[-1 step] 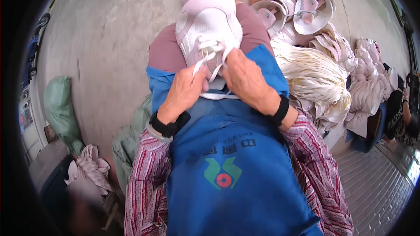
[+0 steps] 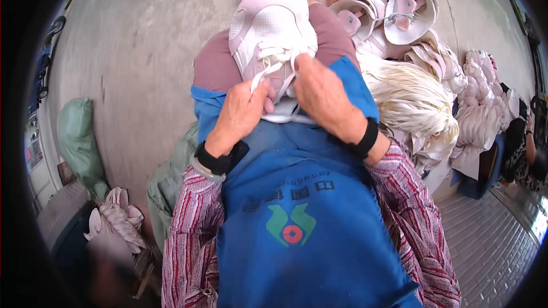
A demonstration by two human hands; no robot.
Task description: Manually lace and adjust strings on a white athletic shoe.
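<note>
Nothing shifted: left hand (image 2: 242, 115) and right hand (image 2: 322, 94) each pinching one lace (image 2: 273, 63) of one pale shoe (image 2: 271, 25).

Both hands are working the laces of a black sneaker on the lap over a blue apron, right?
Not quite: the sneaker is pale pink and white, not black, as the head view shows. The left hand and right hand do work its laces over the blue apron.

We are in a shoe workshop: pale pink shoes (image 2: 394, 8) lie heaped on a bare concrete floor (image 2: 131, 51), beside a thick bundle of cream laces (image 2: 408, 94) and stuffed green sacks (image 2: 77, 137).
</note>
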